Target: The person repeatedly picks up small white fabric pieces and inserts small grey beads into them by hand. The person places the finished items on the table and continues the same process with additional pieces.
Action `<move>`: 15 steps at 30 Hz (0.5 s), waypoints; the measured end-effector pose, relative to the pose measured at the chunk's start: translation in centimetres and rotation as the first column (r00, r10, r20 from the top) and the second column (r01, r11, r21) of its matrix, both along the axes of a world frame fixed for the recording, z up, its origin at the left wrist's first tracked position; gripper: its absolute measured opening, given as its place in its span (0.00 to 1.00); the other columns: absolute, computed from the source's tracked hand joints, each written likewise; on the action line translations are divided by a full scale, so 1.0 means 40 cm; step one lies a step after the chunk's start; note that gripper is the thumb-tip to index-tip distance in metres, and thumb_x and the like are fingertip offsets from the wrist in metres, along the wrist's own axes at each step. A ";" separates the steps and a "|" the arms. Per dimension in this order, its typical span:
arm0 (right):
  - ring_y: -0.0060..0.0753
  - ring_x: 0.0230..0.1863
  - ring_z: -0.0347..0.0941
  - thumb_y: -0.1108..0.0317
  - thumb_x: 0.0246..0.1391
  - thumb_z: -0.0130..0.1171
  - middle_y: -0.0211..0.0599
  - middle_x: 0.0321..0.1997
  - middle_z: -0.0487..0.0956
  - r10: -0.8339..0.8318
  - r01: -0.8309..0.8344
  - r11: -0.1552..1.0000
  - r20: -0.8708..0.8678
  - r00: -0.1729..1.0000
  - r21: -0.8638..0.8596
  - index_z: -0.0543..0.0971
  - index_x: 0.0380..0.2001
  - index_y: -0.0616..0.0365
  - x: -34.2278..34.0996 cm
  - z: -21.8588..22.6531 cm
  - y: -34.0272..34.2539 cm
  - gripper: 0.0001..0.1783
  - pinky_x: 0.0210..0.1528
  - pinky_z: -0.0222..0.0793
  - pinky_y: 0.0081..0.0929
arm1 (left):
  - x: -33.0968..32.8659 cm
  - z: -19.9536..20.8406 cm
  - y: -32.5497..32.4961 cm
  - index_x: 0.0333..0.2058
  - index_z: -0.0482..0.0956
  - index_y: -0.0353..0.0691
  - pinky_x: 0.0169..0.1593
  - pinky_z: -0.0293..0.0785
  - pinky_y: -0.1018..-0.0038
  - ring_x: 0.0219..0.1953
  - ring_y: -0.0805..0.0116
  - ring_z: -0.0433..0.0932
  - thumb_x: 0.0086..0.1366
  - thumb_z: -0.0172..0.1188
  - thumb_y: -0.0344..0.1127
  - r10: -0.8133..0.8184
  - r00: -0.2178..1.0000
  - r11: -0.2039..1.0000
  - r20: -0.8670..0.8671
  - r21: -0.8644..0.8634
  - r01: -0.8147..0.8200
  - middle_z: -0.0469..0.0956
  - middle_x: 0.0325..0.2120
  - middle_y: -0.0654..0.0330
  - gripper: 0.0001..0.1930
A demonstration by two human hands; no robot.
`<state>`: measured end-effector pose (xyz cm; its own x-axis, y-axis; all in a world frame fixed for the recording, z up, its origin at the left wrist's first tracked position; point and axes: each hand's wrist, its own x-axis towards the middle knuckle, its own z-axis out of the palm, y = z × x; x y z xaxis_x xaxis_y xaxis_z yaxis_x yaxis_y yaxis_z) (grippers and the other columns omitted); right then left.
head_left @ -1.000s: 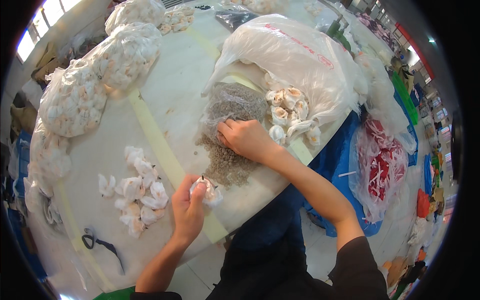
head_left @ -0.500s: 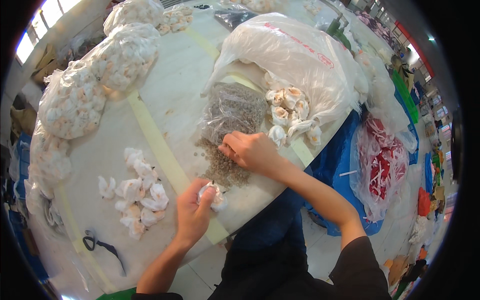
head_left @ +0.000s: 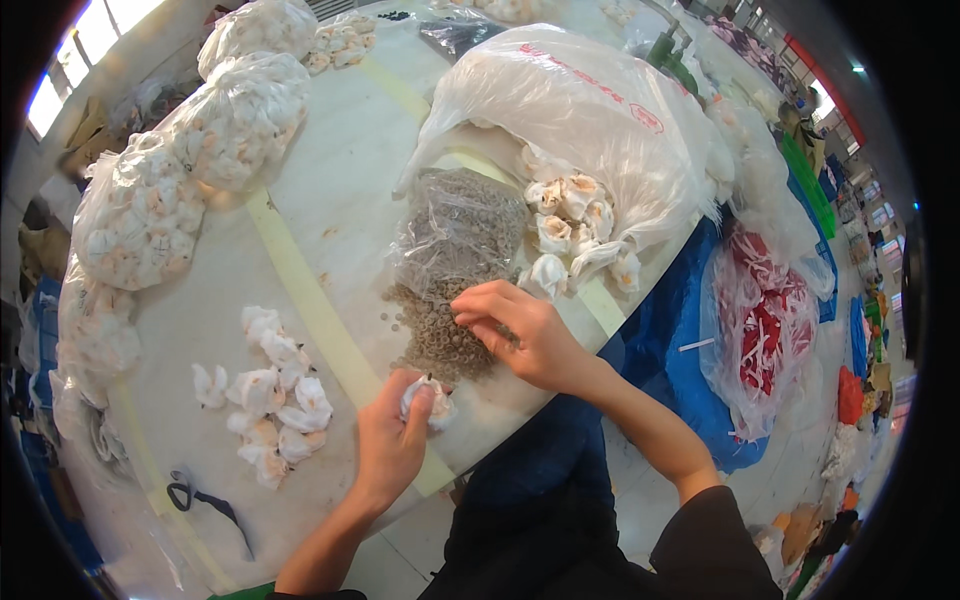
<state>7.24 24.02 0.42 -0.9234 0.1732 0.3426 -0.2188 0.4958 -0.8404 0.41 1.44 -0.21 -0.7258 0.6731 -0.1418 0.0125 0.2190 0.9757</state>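
My left hand (head_left: pixel 392 440) is closed around a small white puffy fabric piece (head_left: pixel 429 402) near the table's front edge, the thumb resting on it. My right hand (head_left: pixel 525 333) hovers over a pile of small grey-brown rings (head_left: pixel 437 345); its fingertips are pinched together, and whatever they hold is too small to make out. The rings spill from a clear plastic bag (head_left: pixel 462 225) filled with more of them. To the left of my left hand lies a loose heap of similar white fabric pieces (head_left: pixel 262 388).
A large translucent bag (head_left: pixel 590 110) lies open at the right, with peach-tinted white pieces (head_left: pixel 572 215) at its mouth. Stuffed bags (head_left: pixel 145 215) line the left side. Black-handled snips (head_left: pixel 205 497) lie front left. Beyond the right edge sit blue sheeting (head_left: pixel 665 350) and a bag of red strips (head_left: pixel 760 335).
My right hand has lifted slightly and drawn back to the right from the ring pile. My left hand still holds the white fabric piece in nearly the same place.
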 end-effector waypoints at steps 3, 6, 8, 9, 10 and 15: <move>0.45 0.43 0.83 0.79 0.60 0.63 0.41 0.47 0.80 -0.120 0.126 0.979 -0.045 0.992 0.163 0.80 0.51 0.60 0.002 -0.007 -0.008 0.16 0.45 0.80 0.35 | 0.001 -0.018 0.002 0.43 0.79 0.33 0.34 0.77 0.76 0.31 0.78 0.79 0.77 0.55 0.35 0.018 1.000 1.000 -0.020 0.016 -0.017 0.82 0.27 0.61 0.10; 0.44 0.38 0.80 0.74 0.57 0.68 0.37 0.41 0.79 -0.181 0.210 0.896 -0.110 0.977 0.392 0.82 0.46 0.56 -0.007 -0.001 -0.012 0.13 0.38 0.77 0.36 | -0.002 -0.027 -0.006 0.43 0.79 0.33 0.32 0.77 0.75 0.29 0.79 0.78 0.77 0.56 0.35 0.049 0.999 0.999 0.004 0.004 -0.049 0.81 0.26 0.62 0.10; 0.40 0.34 0.76 0.73 0.55 0.70 0.36 0.39 0.79 -0.185 0.228 0.826 -0.133 0.974 0.516 0.83 0.45 0.55 -0.009 -0.002 -0.005 0.14 0.34 0.72 0.36 | 0.001 -0.026 -0.010 0.42 0.79 0.33 0.31 0.76 0.75 0.27 0.79 0.77 0.77 0.56 0.35 0.067 0.997 0.998 0.031 -0.003 -0.067 0.80 0.25 0.62 0.10; 0.38 0.33 0.75 0.72 0.54 0.71 0.35 0.37 0.79 -0.187 0.234 0.785 -0.141 0.972 0.574 0.84 0.45 0.55 -0.010 -0.005 -0.002 0.15 0.33 0.70 0.36 | 0.000 -0.022 -0.009 0.42 0.79 0.33 0.31 0.76 0.75 0.27 0.79 0.77 0.77 0.56 0.35 0.057 0.998 0.998 0.012 -0.004 -0.057 0.80 0.25 0.62 0.10; 0.38 0.33 0.75 0.73 0.54 0.70 0.35 0.37 0.79 -0.175 0.243 0.773 -0.171 0.970 0.587 0.84 0.45 0.55 -0.015 -0.009 -0.001 0.14 0.34 0.69 0.36 | -0.003 -0.016 -0.005 0.42 0.79 0.33 0.31 0.76 0.75 0.27 0.79 0.77 0.77 0.56 0.36 0.047 0.999 0.999 -0.007 -0.005 -0.047 0.80 0.25 0.62 0.10; 0.35 0.40 0.75 0.71 0.56 0.66 0.30 0.37 0.79 -0.177 0.260 0.732 -0.193 0.965 0.630 0.84 0.44 0.54 -0.033 -0.007 -0.026 0.12 0.45 0.67 0.35 | -0.004 -0.035 -0.007 0.42 0.79 0.33 0.31 0.76 0.75 0.26 0.79 0.77 0.77 0.56 0.36 0.061 0.998 0.998 0.001 0.034 -0.061 0.80 0.25 0.62 0.11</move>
<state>5.92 22.99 0.13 -0.8358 0.0644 0.5453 -0.1076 0.9546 -0.2776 0.26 1.15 -1.60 -0.7659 0.6318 -0.1192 0.0003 0.1856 0.9826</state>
